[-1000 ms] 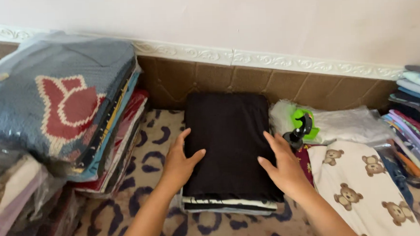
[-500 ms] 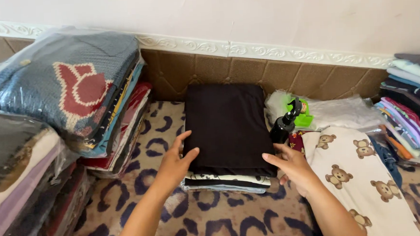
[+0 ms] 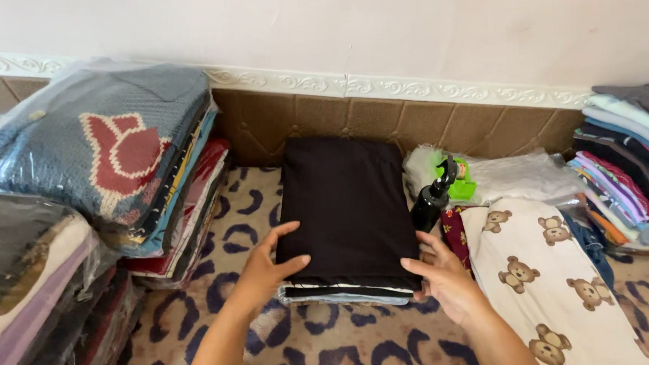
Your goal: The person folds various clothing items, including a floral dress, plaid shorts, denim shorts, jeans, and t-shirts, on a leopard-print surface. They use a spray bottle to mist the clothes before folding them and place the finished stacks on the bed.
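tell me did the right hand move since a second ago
Yes. The right hand slid back toward the person, from flat on top of the black folded garment to the stack's near right corner.

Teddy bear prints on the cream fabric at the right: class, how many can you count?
5 teddy bear prints show on the cream fabric: two near its top edge, two across the middle, one at the bottom; folds may hide more.
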